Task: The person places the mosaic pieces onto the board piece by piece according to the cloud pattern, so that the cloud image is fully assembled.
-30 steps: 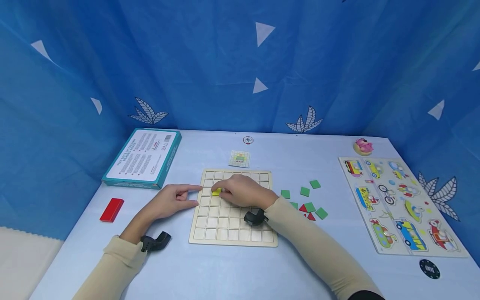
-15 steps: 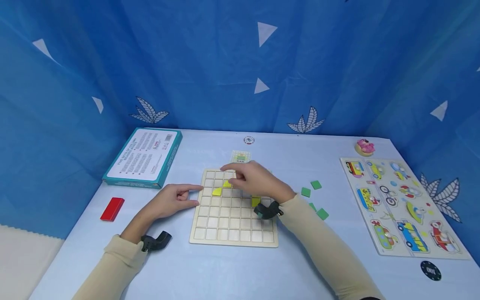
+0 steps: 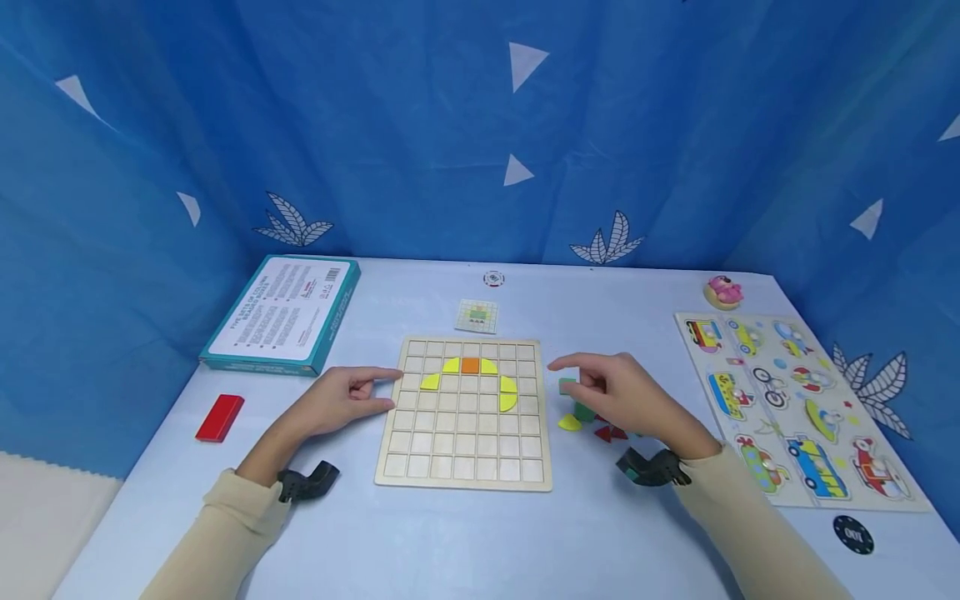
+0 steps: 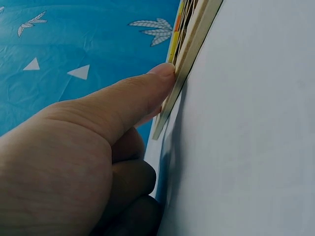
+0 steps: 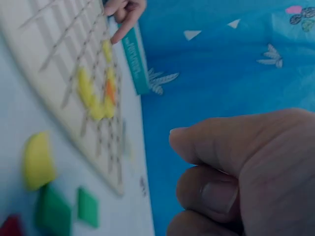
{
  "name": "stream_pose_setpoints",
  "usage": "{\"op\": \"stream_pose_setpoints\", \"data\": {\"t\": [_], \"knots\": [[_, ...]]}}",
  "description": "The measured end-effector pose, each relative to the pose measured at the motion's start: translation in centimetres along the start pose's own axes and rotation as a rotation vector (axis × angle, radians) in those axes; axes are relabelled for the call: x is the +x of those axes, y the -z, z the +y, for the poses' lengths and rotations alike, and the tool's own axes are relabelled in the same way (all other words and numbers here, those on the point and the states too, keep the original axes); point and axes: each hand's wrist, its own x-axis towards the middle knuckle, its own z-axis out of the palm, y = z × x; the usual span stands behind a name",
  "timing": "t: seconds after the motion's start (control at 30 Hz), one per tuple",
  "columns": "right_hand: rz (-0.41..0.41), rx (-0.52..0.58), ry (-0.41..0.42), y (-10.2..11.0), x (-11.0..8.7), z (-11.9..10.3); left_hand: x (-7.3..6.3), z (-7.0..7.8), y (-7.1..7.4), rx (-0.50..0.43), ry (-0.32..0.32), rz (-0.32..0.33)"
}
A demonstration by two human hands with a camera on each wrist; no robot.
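So, there's a teal box (image 3: 279, 310) upper left of the frame, a red block (image 3: 220, 418) below it, and a vehicle puzzle (image 3: 802, 421) far right. The right hand (image 3: 622, 393), thumb and index apart, partly blocks the loose green squares (image 3: 567, 386). Left hand's (image 3: 341, 406) spread thumb and index touch the grid board (image 3: 466, 423) mid-frame. Looks squarish, columns running top to bottom; its yellow pieces (image 3: 508, 402) arch, opening downward.

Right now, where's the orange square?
In the head view, the orange square lies in the upper middle of the gridded board, with yellow pieces directly to its left and right.
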Motion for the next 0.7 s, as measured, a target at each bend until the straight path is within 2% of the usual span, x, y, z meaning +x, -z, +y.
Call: {"op": "stream_pose_setpoints", "data": {"t": [0.13, 0.27, 0.53, 0.7], "knots": [[-0.002, -0.003, -0.060, -0.5, -2.2, 1.9, 0.0, 0.1, 0.1, -0.003, -0.009, -0.001], [-0.022, -0.050, -0.059, -1.4, -3.4, 3.0, 0.0, 0.1, 0.0, -0.007, -0.014, -0.005], [-0.083, -0.159, -0.037, -2.8, -3.6, 3.0, 0.1, -0.1, 0.0, -0.014, -0.028, -0.004], [-0.072, -0.190, -0.036, -3.2, -3.7, 2.9, 0.0, 0.0, 0.0, -0.014, -0.023, -0.003]]}}
